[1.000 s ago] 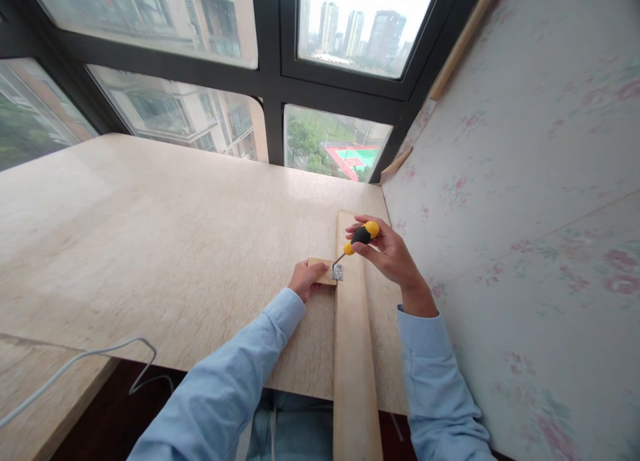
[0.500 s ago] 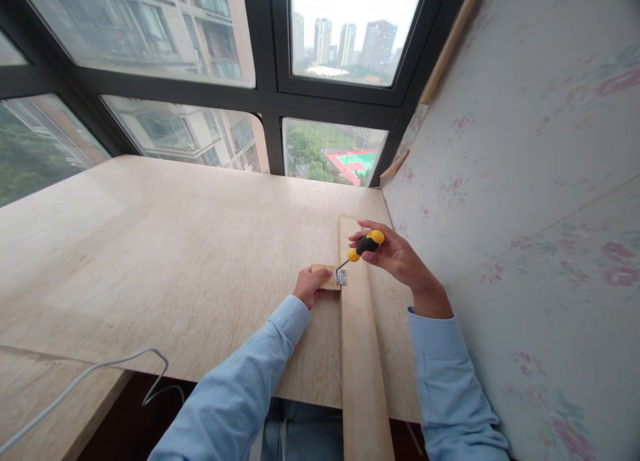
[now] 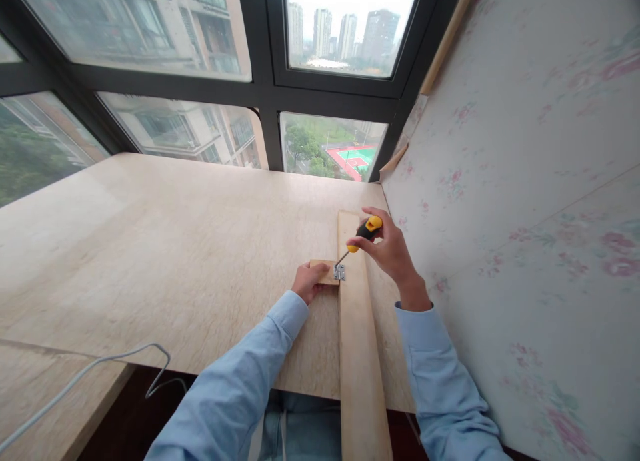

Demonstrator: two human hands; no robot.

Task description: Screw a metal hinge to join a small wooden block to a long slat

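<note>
- Gripping a yellow-and-black screwdriver [image 3: 364, 231] in the right hand [image 3: 387, 251], fingers curled tight round the handle, shaft slanting down and to the left.
- Resting the screwdriver tip on or right at a small metal hinge [image 3: 339, 271]; too small to tell which screw hole.
- Lying across the seam between a small wooden block [image 3: 323, 270] and a long wooden plank [image 3: 357, 341], that hinge, near the far right part of the tabletop.
- Pressing down on the small block with the left hand [image 3: 309, 282], fingers bent over its near edge and clasping it, block butted against the plank's left side.
- Running away from the body along the right edge of the pale marble-patterned tabletop [image 3: 165, 261], the plank, its near end overhanging the table edge above the lap.
- Standing just right of the plank, a wall in floral wallpaper [image 3: 525, 181].
- Trailing over the lower left of the table, a white cable [image 3: 85, 364].
- Showing beyond the dark window frame [image 3: 265, 91], apartment towers and a sports court far below.
</note>
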